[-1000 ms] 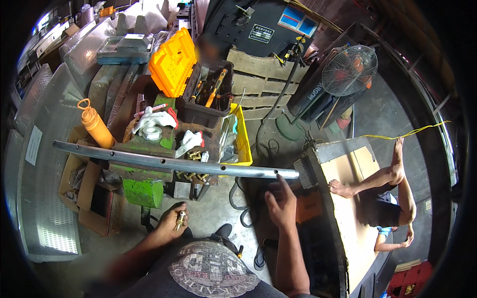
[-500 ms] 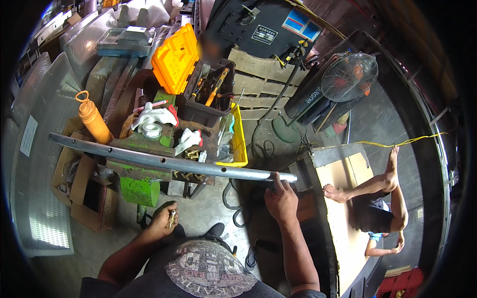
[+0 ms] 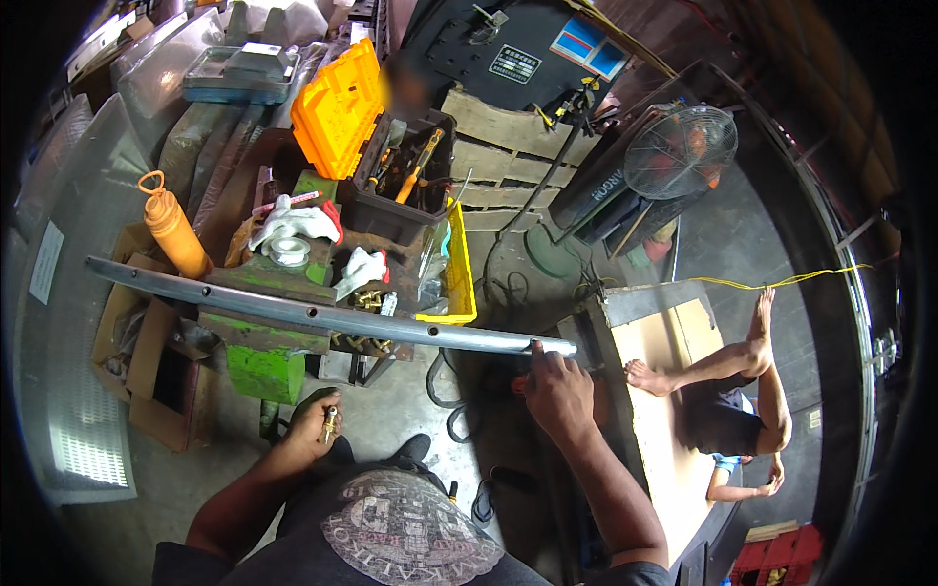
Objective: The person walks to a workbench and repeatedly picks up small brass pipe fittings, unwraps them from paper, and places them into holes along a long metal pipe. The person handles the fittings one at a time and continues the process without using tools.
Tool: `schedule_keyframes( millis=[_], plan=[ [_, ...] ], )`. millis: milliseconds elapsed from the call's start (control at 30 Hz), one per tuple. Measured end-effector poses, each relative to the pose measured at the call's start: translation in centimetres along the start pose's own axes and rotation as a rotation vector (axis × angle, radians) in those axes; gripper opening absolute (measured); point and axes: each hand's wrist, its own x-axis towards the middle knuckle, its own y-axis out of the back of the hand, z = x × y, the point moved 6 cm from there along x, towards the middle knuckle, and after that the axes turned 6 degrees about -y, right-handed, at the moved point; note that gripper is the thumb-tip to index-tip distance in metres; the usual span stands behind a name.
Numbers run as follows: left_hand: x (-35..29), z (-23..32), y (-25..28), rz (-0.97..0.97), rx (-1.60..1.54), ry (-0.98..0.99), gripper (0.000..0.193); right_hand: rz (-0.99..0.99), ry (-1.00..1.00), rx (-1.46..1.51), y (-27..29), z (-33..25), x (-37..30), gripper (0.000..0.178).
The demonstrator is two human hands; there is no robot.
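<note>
Grey metal fills the middle of our view: a long channel bar with holes point(image 3: 322, 314) runs away from our right hand point(image 3: 557, 389), which clamps its near end, fingers curled over the top. Our left hand point(image 3: 315, 426) hangs lower, near our knee, closed around a small brass fitting point(image 3: 330, 424). Just beyond that hand we see a green metal stand point(image 3: 262, 371) under the bar. Further past it sit an orange bottle point(image 3: 176, 230) and an open orange toolbox point(image 3: 376, 146). Off beyond our right hand, another person point(image 3: 728, 410) lies on a board.
</note>
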Motion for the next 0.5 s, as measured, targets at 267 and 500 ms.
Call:
schedule_keyframes(
  millis=[267,500],
  plan=[
    [-0.2,0.4,-1.2,0.009,0.058,-0.061,0.011,-0.142,0.189,0.108,2.1,0.1,1.1,0.042],
    [-0.7,0.6,-0.7,-0.021,0.091,-0.073,0.011,-0.056,-0.112,0.365,-0.3,2.1,0.6,0.058]
  ],
)
